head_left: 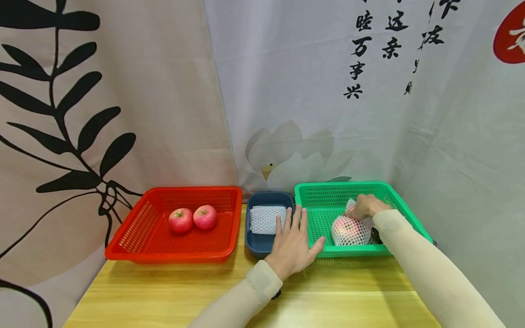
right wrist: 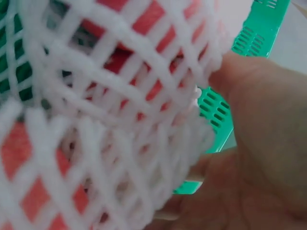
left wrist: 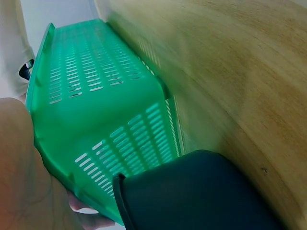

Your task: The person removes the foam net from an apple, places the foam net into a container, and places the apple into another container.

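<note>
My right hand (head_left: 366, 207) reaches into the green basket (head_left: 316, 250) and holds an apple in a white foam net (right wrist: 144, 57), its thumb and fingers around the netting. Just in front of those fingers another netted apple (head_left: 347, 231) rests in the basket, red showing through the mesh. My left hand (head_left: 290, 249) has its fingers straight and spread, back facing up. It lies over the gap between the navy container (head_left: 258, 248) and the green basket, fingertips at the container's right rim. Flat white foam nets (head_left: 265, 219) lie stacked in the container.
A red basket (head_left: 184, 255) at the left holds two bare apples (head_left: 193, 218). All three containers stand along the back of the wooden table (head_left: 172, 291), close to a printed cloth (head_left: 172, 91) hanging behind.
</note>
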`<state>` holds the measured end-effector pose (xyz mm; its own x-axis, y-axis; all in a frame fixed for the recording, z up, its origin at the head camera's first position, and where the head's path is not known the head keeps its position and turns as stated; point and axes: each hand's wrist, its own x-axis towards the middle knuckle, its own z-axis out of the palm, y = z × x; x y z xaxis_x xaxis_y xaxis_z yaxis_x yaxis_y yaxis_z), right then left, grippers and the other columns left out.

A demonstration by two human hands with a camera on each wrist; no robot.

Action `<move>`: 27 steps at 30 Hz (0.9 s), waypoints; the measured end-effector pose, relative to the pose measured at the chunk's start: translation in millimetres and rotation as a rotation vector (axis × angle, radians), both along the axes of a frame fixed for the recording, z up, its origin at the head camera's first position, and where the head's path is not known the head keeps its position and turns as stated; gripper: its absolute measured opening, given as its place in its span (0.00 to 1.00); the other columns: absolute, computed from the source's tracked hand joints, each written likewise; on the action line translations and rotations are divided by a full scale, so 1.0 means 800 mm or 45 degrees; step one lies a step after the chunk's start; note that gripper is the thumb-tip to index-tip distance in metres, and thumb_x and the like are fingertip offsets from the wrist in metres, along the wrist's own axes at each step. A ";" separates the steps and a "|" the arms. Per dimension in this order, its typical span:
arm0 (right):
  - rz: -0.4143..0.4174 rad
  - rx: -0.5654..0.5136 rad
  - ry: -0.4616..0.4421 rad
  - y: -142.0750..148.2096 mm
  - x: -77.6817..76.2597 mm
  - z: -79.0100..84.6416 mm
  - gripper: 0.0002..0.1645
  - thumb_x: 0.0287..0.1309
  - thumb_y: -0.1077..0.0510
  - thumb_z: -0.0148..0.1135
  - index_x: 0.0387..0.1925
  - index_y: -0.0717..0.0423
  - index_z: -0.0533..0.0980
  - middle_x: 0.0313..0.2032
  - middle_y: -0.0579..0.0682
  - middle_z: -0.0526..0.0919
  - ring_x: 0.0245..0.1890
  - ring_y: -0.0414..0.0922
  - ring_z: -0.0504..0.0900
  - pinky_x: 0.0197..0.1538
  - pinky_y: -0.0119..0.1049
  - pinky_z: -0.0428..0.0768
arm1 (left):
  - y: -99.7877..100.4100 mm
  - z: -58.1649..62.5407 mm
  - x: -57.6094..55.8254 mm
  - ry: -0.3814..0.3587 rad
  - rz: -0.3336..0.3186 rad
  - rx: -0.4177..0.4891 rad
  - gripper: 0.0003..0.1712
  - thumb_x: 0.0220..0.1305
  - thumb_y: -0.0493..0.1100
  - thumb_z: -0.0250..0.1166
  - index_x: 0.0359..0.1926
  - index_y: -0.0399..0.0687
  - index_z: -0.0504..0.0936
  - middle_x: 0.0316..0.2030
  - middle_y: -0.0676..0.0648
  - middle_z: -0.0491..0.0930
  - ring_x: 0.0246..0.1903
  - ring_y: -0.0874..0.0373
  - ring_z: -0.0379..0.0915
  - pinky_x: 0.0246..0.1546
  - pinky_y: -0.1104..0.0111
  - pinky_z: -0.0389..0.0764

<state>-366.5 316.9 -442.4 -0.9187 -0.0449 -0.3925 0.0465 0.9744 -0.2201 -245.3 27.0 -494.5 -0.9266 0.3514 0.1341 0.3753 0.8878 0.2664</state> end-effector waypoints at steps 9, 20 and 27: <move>0.025 -0.101 0.040 -0.001 -0.002 -0.005 0.32 0.79 0.44 0.73 0.21 0.45 0.67 0.21 0.41 0.57 0.22 0.39 0.55 0.30 0.36 0.65 | 0.001 0.002 0.001 -0.017 0.003 -0.016 0.57 0.88 0.80 0.40 0.97 0.49 0.43 0.97 0.42 0.43 0.97 0.39 0.36 0.95 0.32 0.49; 0.013 -0.122 0.122 0.001 0.005 0.002 0.44 0.78 0.43 0.75 0.71 0.78 0.76 0.61 0.80 0.83 0.51 0.65 0.86 0.50 0.55 0.88 | 0.002 0.004 0.001 -0.023 0.003 -0.032 0.56 0.89 0.78 0.42 0.97 0.49 0.43 0.97 0.42 0.43 0.97 0.40 0.38 0.95 0.32 0.49; 0.029 -0.176 0.198 0.004 0.009 0.009 0.60 0.75 0.42 0.77 0.86 0.77 0.60 0.82 0.83 0.67 0.79 0.81 0.71 0.72 0.76 0.82 | 0.002 0.005 -0.001 -0.014 0.008 -0.061 0.56 0.89 0.79 0.42 0.97 0.49 0.44 0.97 0.42 0.43 0.97 0.40 0.38 0.94 0.32 0.49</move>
